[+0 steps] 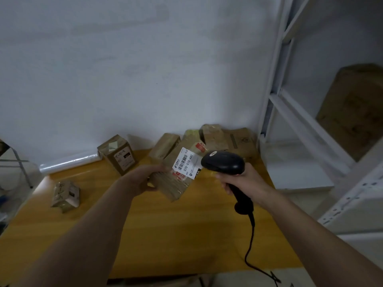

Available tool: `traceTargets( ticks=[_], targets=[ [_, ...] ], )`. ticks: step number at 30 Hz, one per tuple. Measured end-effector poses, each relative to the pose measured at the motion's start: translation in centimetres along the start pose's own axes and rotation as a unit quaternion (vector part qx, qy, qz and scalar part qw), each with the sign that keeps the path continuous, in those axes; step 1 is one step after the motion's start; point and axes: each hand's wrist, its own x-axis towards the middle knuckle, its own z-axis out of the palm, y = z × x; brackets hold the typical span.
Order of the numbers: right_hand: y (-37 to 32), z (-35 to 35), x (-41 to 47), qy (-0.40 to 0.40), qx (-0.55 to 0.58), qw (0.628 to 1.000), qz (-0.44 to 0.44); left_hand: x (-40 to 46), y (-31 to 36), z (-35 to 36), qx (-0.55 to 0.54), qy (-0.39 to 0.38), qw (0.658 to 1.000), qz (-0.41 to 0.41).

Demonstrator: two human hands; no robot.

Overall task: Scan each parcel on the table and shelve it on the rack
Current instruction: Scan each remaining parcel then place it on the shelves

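Left hand (pixel 145 179) grips a taped cardboard parcel (pixel 176 177) above the middle of the tabletop (pixel 165 235), fingers curled round its left side, tilted so the white barcode label (pixel 186 162) faces the scanner. Right hand (pixel 242 181) wraps the handle of the black scanner (pixel 223 162), head just right of the label, presumably to read it. Unscanned parcels (pixel 223 139) wait at the far edge; the white rack (pixel 290 112) stands right, within reach for shelving.

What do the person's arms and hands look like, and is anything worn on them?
Both forearms are bare up to the bottom edge of the picture: no sleeves show. The left hand and the right hand wear no gloves, and no watch, ring or bracelet shows. The picture is dim, so small marks cannot be told.
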Motion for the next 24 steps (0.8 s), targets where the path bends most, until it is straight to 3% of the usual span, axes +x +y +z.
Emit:
traceTargets(
  ticks=[6,12,19,24],
  targets=[
    [2.8,-3.4,-4.0,0.066,0.075,0.995,0.021,-1.3,-2.3,6.9,0.025,-0.106,0.991,-0.075],
    [3.7,-6.0,-10.6,0.162,0.153,0.974,0.029,-2.3,-1.7,12.8,0.101,-0.223,0.965,-0.093],
    [5.5,-6.9,-19.3,0.351,0.207,0.913,0.016,-4.5,-2.5,20.3,0.130,-0.307,0.936,-0.109],
    [6.8,-6.8,-24.6,0.434,0.213,0.875,0.007,-7.4,-4.2,25.3,0.159,-0.354,0.915,-0.113]
  ],
)
